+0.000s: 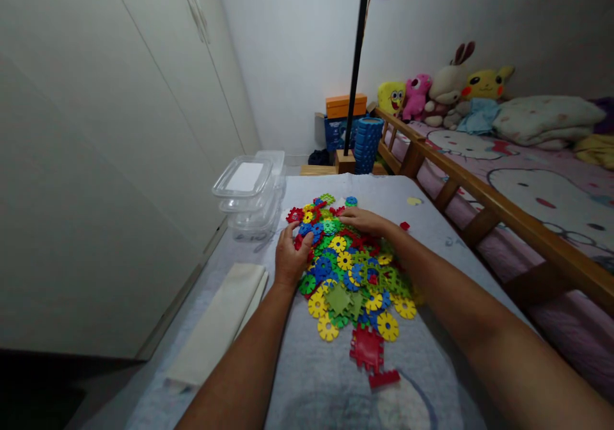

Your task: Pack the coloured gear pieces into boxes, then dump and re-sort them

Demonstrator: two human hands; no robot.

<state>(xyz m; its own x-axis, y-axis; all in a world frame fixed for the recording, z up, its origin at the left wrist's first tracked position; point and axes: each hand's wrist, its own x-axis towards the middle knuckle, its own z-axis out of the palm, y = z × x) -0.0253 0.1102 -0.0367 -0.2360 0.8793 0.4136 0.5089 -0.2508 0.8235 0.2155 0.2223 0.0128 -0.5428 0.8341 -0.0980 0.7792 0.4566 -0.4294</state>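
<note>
A heap of plastic snap-together pieces (pixel 344 261) in red, yellow, blue and green lies spread on the cloth-covered table (pixel 311 379). Most are notched discs; some are square with toothed edges. My left hand (pixel 291 254) rests at the heap's left side, thumb and fingers apart, touching blue and red pieces. Across the far right part of the heap reaches my right hand (pixel 362 220), its fingers stretched out over red and green pieces. Neither hand shows a piece held clearly off the pile. Nearest to me lie a red square piece (pixel 367 348) and a red bar (pixel 384 379).
Stacked clear plastic boxes (pixel 247 193) stand at the table's back left. A folded cream cloth (pixel 220 327) lies along the left edge. Beyond the right side is a wooden bed rail (pixel 460 183); a black pole (pixel 357 65) rises behind the table. White cupboard doors (pixel 119 129) stand left.
</note>
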